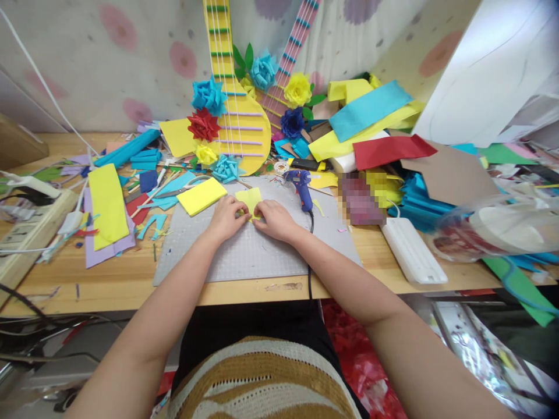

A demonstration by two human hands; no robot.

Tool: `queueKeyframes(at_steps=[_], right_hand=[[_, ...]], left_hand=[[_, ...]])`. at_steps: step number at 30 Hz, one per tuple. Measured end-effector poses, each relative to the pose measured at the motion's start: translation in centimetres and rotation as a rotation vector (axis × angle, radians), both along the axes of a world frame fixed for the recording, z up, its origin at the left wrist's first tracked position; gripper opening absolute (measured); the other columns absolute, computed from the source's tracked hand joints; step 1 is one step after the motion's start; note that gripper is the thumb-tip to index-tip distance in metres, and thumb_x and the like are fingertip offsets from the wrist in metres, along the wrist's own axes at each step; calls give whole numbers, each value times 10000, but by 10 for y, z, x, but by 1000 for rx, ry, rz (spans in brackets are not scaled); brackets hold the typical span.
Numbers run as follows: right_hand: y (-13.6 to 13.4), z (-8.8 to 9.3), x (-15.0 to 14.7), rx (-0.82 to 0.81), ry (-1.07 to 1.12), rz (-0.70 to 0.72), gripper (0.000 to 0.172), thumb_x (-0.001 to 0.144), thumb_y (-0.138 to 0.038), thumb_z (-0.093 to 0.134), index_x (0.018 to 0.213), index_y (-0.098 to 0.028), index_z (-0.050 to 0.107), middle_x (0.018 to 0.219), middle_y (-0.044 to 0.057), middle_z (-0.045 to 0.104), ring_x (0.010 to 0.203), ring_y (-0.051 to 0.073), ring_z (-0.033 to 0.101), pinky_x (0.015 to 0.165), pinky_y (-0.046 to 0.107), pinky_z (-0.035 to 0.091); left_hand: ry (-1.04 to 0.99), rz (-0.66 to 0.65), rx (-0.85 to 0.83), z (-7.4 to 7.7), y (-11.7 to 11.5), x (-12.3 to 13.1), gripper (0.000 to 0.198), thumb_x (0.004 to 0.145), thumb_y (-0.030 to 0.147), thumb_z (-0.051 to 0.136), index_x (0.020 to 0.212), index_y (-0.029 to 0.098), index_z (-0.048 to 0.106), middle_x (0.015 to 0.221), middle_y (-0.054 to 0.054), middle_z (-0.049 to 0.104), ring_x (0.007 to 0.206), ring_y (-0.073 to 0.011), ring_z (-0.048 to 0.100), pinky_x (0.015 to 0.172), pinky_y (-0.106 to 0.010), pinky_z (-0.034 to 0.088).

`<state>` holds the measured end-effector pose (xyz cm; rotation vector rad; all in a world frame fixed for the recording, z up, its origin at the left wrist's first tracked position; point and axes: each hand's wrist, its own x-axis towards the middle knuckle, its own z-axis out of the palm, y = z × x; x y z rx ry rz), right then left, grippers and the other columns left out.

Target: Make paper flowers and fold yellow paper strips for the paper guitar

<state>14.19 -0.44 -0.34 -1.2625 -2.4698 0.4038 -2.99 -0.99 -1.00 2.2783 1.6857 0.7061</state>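
A small yellow paper piece (pixel 250 199) lies on the grey cutting mat (pixel 257 256) on the wooden table. My left hand (pixel 227 216) and my right hand (pixel 275 219) meet at its lower edge, fingers pinched on the paper and pressing it against the mat. Left of the hands sits a stack of yellow paper squares (pixel 201 195). A blue glue gun (pixel 302 187) rests just right of the hands, its black cord running down over the mat.
Scissors (pixel 183 187) lie behind the yellow stack. Paper flowers (pixel 211 96) and a yellow paper guitar (pixel 239 119) stand at the back. Coloured sheets (pixel 371 119) pile up right. A white power strip (pixel 413 250) lies right, yellow and purple strips (pixel 106 209) left.
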Motion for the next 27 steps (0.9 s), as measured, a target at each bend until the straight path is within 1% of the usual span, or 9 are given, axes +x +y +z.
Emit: queueKeyframes(at_steps=[3,7,14,16,18,21,25,27], right_hand=[[0,1,0,-4,-9,-3,142,812,-263,517,899,-156,552,897,83,588,860,199,498,782,311,366],[-1,2,0,-3,-15,-5,149,809,-262,519,905,-153,555,908,89,590,863,203,497,778,313,367],[-1,2,1,-11,-19,4,162,799,-246,516,923,-151,560,927,93,594,879,206,497,794,324,371],[0,2,1,-13,-22,9,159,813,-208,473,928,-147,565,939,97,598,881,205,498,802,327,369],[1,2,0,-23,-32,8,195,832,-158,408,935,-140,573,949,102,604,885,204,502,812,327,365],[2,3,0,-41,-51,4,248,844,-124,359,951,-132,582,965,107,611,893,205,507,821,327,364],[2,5,-1,-54,-72,-7,256,840,-120,365,964,-124,589,981,108,615,910,205,510,829,321,363],[1,5,-1,-51,-76,-12,254,840,-118,369,965,-124,590,982,106,616,912,202,509,827,313,358]], left_hand=[[5,-6,7,1,-1,-2,107,747,312,616,753,211,651,806,-38,524,872,-205,486,826,-371,384],[15,-15,-5,3,-3,-2,122,709,312,642,775,210,656,836,-42,522,896,-217,486,840,-378,382],[74,56,-52,9,-7,2,169,694,368,664,790,228,660,873,-45,520,968,-250,469,849,-404,345],[83,71,-64,9,-8,3,189,685,389,673,796,236,659,895,-43,516,978,-253,463,854,-407,334],[85,88,-78,9,-8,3,209,672,400,685,803,240,658,918,-42,513,995,-256,457,871,-409,321],[86,102,-99,9,-9,4,260,652,437,701,817,243,655,949,-43,510,1023,-263,450,896,-416,303],[98,93,-116,11,-10,4,369,610,517,712,840,237,643,987,-49,501,1044,-270,442,907,-417,295],[106,84,-117,12,-11,4,376,614,518,706,853,234,639,992,-49,498,1044,-265,443,909,-408,296]])
